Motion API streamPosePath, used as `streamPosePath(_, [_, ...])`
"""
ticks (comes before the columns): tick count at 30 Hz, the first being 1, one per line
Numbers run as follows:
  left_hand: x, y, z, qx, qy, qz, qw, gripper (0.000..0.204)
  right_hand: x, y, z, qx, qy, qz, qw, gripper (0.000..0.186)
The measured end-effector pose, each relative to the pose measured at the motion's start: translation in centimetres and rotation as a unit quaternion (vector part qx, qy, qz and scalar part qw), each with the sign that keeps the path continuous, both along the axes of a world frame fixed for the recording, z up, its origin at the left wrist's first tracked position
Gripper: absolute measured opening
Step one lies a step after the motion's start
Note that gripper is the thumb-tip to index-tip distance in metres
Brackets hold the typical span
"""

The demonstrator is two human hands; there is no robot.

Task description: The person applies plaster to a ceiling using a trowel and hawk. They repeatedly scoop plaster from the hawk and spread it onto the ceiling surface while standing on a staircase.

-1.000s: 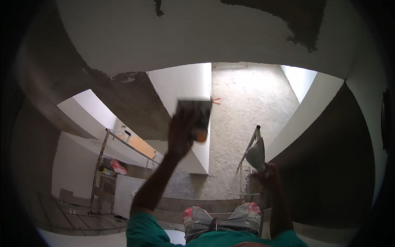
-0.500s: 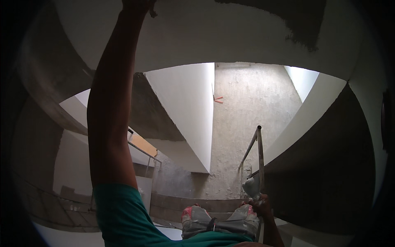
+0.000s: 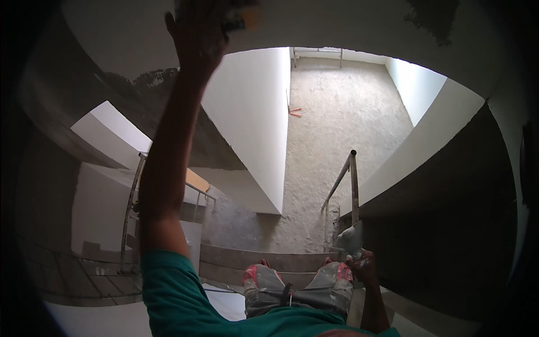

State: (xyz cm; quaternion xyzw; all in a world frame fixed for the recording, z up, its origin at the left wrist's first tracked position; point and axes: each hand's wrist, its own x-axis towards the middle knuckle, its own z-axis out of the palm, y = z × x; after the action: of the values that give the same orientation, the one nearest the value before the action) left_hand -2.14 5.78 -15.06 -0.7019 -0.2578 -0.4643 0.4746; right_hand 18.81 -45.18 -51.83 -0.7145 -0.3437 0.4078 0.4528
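Note:
My left hand [image 3: 203, 42], blurred, is raised against the wall at the top, its arm stretched out. Beside its fingers shows a dark and orange tool [image 3: 242, 21], smeared by motion; its kind is unclear, and the hand seems closed on it. Low on the right, my right hand [image 3: 361, 264] grips a putty knife [image 3: 352, 238] by its lower end. A mound of pale grey-white putty [image 3: 347, 235] lies on the blade. Putty smears cover the fingers of that hand. The wall [image 3: 314, 28] above carries a darker, rough-edged patch [image 3: 435, 19] at the right.
I stand on planks [image 3: 236, 258] high above a dusty concrete floor [image 3: 348, 123]. A metal pipe frame [image 3: 353, 180] rises just ahead on the right, and another metal frame [image 3: 132, 208] stands at the left. A white partition wall [image 3: 252, 112] and orange-red pieces [image 3: 295, 112] lie below.
My left hand has come down and right, bringing the dark and orange tool into view. The view has tilted, so the floor shows farther out. My right hand still holds the putty knife, now slightly turned.

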Motion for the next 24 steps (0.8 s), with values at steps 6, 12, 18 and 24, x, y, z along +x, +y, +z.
streamPosePath(6, [0.4, -3.2, -13.0, -0.188, -0.023, 0.008, 0.982, 0.079, -0.2, -0.1, 2.3, -0.052, 0.005, -0.038, 0.998, 0.016])
streamPosePath(12, [-3.7, -8.6, -22.3, -0.355, -0.030, -0.004, 0.934, 0.086, 0.0, -1.5, 0.0, 0.004, -0.102, -0.024, 0.995, 0.017])
streamPosePath(18, [-20.0, -21.8, -43.2, -0.692, -0.191, -0.078, 0.691, 0.047, -4.4, 1.2, 6.7, 0.011, -0.129, 0.013, 0.991, 0.020])
streamPosePath(24, [-45.6, -47.5, -54.7, -0.895, -0.097, 0.351, 0.258, 0.035, -11.8, 4.6, 9.9, 0.010, -0.127, 0.047, 0.991, 0.022])
